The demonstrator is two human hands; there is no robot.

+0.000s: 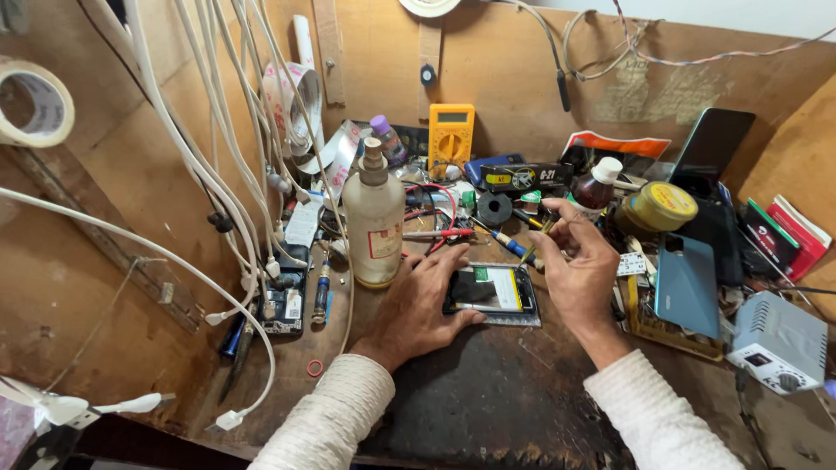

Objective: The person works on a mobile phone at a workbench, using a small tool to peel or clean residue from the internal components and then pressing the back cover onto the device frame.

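Note:
An opened phone (pixel 495 293) with a black battery and a pale label lies face down on the dark wooden bench (pixel 488 392). My left hand (pixel 418 305) rests flat on its left end and pins it down. My right hand (pixel 576 261) hovers just right of the phone, fingers pinched around a small thin tool whose tip points down toward the phone's upper right corner. A blue-handled screwdriver (pixel 509 245) lies just beyond the phone.
A plastic spray bottle (pixel 374 218) stands left of the phone. A yellow multimeter (pixel 451 132), a brown bottle (pixel 597 186) and a yellow tin (pixel 659 206) sit behind. A blue phone cover (pixel 688 283) and a grey power unit (pixel 778 341) are at right. White cables (pixel 228 183) hang left.

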